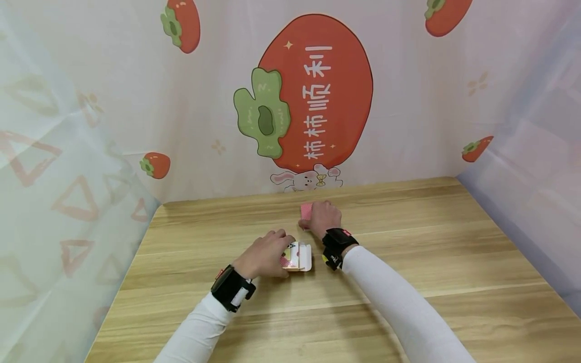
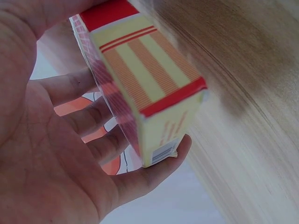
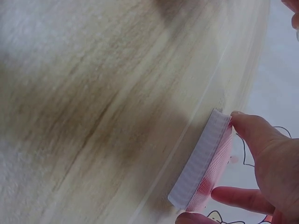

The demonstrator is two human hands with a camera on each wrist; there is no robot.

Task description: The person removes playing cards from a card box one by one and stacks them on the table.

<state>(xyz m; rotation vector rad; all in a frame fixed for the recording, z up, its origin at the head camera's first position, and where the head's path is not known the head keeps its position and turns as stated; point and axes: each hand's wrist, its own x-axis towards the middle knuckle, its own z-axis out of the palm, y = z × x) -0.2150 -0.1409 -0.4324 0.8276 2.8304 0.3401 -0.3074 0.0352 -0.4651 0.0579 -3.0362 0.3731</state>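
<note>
My left hand (image 1: 265, 255) grips a small playing-card box (image 1: 292, 258) with its thumb and fingers. The open end flap of the box points right. In the left wrist view the card box (image 2: 152, 70) shows red edges, striped sides and a barcode on its end. Farther back and to the right, my right hand (image 1: 325, 217) holds a pink-backed deck of playing cards (image 1: 305, 212). Seen from the right wrist, the deck (image 3: 201, 161) is a squared stack with white edges, pinched by its ends. Whether the deck touches the table cannot be told.
Both hands work over a wood-grain table (image 1: 399, 302). A pale cloth backdrop (image 1: 213, 91) with persimmon prints rises behind its back edge. More printed cloth hangs at the left and right sides.
</note>
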